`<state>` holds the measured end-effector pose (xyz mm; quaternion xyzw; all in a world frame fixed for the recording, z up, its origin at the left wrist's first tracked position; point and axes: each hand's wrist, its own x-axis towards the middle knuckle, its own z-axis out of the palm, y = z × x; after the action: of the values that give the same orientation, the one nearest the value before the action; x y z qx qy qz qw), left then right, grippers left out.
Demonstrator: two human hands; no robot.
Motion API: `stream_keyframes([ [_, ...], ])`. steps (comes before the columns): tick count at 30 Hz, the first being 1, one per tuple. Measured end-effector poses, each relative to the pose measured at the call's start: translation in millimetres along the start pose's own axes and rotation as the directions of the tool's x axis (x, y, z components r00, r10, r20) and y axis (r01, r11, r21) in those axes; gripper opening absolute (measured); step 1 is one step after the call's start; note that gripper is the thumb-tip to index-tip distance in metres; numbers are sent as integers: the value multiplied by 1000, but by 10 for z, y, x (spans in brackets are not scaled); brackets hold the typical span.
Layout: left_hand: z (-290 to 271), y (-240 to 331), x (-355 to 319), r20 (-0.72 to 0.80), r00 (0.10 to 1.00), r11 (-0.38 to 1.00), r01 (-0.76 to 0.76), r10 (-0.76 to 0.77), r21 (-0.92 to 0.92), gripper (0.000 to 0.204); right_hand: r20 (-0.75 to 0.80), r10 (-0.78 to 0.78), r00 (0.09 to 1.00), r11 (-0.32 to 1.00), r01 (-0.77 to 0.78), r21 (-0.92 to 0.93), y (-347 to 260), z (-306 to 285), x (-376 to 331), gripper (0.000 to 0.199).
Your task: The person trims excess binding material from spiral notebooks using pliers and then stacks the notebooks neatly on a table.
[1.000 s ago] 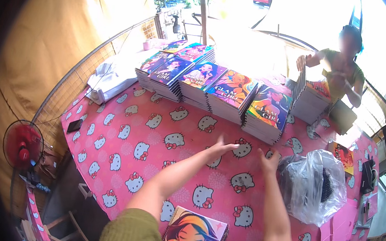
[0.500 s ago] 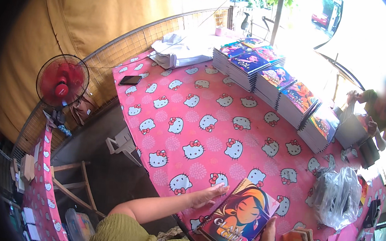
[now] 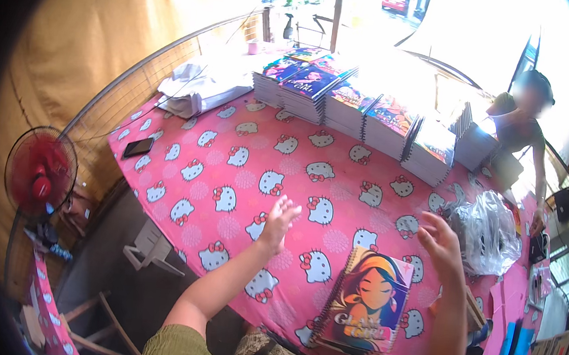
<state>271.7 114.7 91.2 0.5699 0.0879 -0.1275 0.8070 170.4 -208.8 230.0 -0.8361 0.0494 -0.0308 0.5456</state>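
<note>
A spiral notebook [image 3: 370, 300] with an illustrated cover of a person in a yellow headband lies on the pink patterned tablecloth in front of me. A thin edge below it hints at another notebook underneath; I cannot tell for sure. My left hand [image 3: 279, 224] is raised over the cloth to the left of the notebook, fingers apart and holding nothing. On the other side my right hand [image 3: 441, 244] is lifted beyond the notebook's upper right corner, fingers loosely spread with nothing in them. Neither hand touches the notebook.
Stacks of similar notebooks [image 3: 309, 88] line the table's far side. A clear plastic bag [image 3: 486, 232] stands right, near pink sheets [image 3: 507, 302]. A co-worker [image 3: 522, 124] reaches down at far right. A phone [image 3: 138, 148], white cloth [image 3: 200, 92] and red fan [image 3: 41, 176] are left.
My right hand has let go of the notebook's right edge, and both hands have risen away from it. My view has turned right. The co-worker's arm now reaches down.
</note>
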Motion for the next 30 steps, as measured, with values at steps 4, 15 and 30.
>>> stream_keyframes([
  [4,-19,386,940,18,990,987,-143,142,77,79,162,92,982,965,-48,-260,-189,411,899,57],
  [15,378,474,3085,190,974,982,-147,122,121,80,-280,227,933,839,-333,-430,797,1651,3007,55],
  [30,1122,54,3888,-165,939,701,-102,303,706,76,-587,139,798,583,-545,-603,1293,1851,3896,36],
])
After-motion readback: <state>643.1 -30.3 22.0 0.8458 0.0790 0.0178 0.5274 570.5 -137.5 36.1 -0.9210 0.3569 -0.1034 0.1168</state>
